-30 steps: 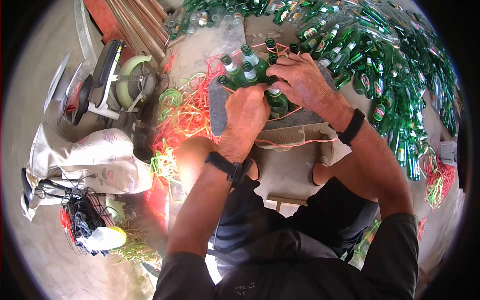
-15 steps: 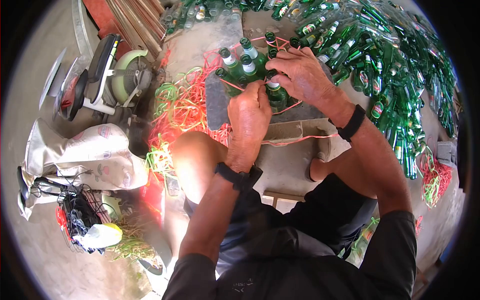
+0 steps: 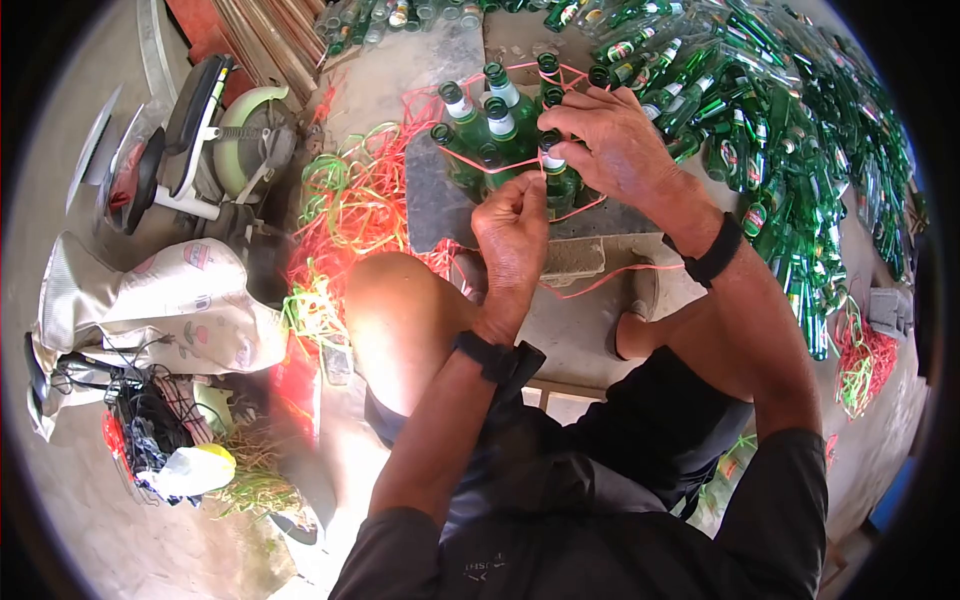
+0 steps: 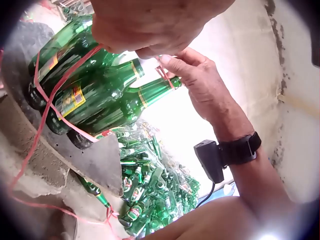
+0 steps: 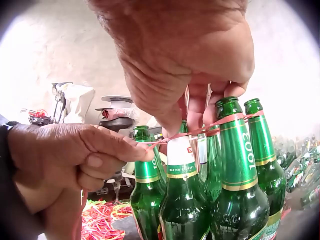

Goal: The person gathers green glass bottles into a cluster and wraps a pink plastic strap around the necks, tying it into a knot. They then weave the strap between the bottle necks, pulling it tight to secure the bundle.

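Several green bottles [image 3: 500, 122] stand upright in a cluster on a dark slab [image 3: 426, 200], with pink strap [image 3: 460, 158] round their necks and lower round their bodies. At the near side of the cluster the left hand [image 3: 512, 235] pinches the strap between thumb and curled fingers; in the right wrist view the left hand [image 5: 75, 155] holds it beside a white-labelled neck [image 5: 181, 152]. The right hand [image 3: 625, 150] is over the bottle tops on the right, its thumb and fingers pinching strap at a neck, as the left wrist view shows of the right hand [image 4: 205, 87].
A large heap of green bottles [image 3: 760, 120] lies at the right and back. Tangled red and green strap [image 3: 350, 210] covers the floor left of the slab. A fan [image 3: 245, 145], a pale sack [image 3: 195, 300] and boards [image 3: 270, 50] are farther left. Strap trails over a concrete edge [image 3: 580, 258].
The left hand has drawn slightly down and away from the bottle necks, with the strap stretched to it. The right hand stays at the necks, its fingers shifted a little. The view has moved slightly.
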Available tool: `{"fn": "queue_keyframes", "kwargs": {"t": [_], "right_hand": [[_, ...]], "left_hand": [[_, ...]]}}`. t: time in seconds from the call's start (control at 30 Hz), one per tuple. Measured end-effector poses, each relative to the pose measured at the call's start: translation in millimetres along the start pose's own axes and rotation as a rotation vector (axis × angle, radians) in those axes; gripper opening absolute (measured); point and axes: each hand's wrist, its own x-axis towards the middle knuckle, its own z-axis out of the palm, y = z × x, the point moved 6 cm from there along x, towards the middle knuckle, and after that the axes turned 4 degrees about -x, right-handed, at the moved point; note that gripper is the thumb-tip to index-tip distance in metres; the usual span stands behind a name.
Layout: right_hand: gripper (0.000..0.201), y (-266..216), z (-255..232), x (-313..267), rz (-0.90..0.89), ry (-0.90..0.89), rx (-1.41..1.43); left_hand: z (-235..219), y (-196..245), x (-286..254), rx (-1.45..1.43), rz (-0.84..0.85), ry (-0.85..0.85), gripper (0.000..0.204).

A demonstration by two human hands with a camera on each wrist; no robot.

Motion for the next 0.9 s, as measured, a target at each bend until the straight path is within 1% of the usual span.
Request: {"fn": "queue_keyframes", "kwargs": {"t": [0.13, 0.2, 0.23, 0.3, 0.33, 0.4, 0.53, 0.6, 0.63, 0.7, 0.73, 0.8, 0.83, 0.9], "right_hand": [[0.027, 1, -2, 1, 0.014, -0.044, 0.025], [0.029, 3, -3, 2, 0.017, -0.070, 0.032], [0.029, 3, -4, 2, 0.008, -0.079, 0.030], [0.028, 2, -7, 4, -0.011, -0.073, 0.040], [0.028, 0, -7, 6, -0.018, -0.079, 0.038], [0.022, -5, -7, 11, -0.087, -0.073, 0.053], [0.022, -12, 2, 21, -0.151, -0.138, 0.073], [0.031, -16, 14, 22, -0.146, -0.339, 0.120], [0.031, -15, 14, 25, -0.149, -0.343, 0.120], [0.029, -10, 25, 28, -0.082, -0.532, 0.257], [0.029, -9, 26, 32, -0.087, -0.538, 0.254], [0.017, -5, 33, 34, -0.012, -0.653, 0.254], [0.017, -5, 34, 38, -0.015, -0.660, 0.251], [0.015, -8, 41, 43, -0.043, -0.770, 0.190]], "left_hand": [[3, -5, 1, -0.076, -0.045, 0.017, 0.017], [5, -14, 5, -0.126, -0.174, 0.022, 0.018], [5, -17, 5, -0.134, -0.178, 0.031, 0.018], [7, -27, 7, -0.181, -0.253, 0.023, 0.019], [8, -28, 8, -0.187, -0.255, 0.030, 0.019], [8, -27, 10, -0.159, -0.213, 0.112, 0.020], [10, -42, 8, -0.202, -0.263, 0.190, 0.028], [9, -47, 7, -0.174, -0.267, 0.258, 0.041], [8, -45, 7, -0.177, -0.269, 0.261, 0.041], [7, -44, 5, -0.126, -0.327, 0.253, 0.026], [7, -46, 5, -0.132, -0.330, 0.259, 0.026], [8, -50, 4, -0.133, -0.322, 0.262, 0.029], [9, -50, 3, -0.139, -0.326, 0.266, 0.029], [11, -49, 3, -0.163, -0.295, 0.290, 0.053]]}}
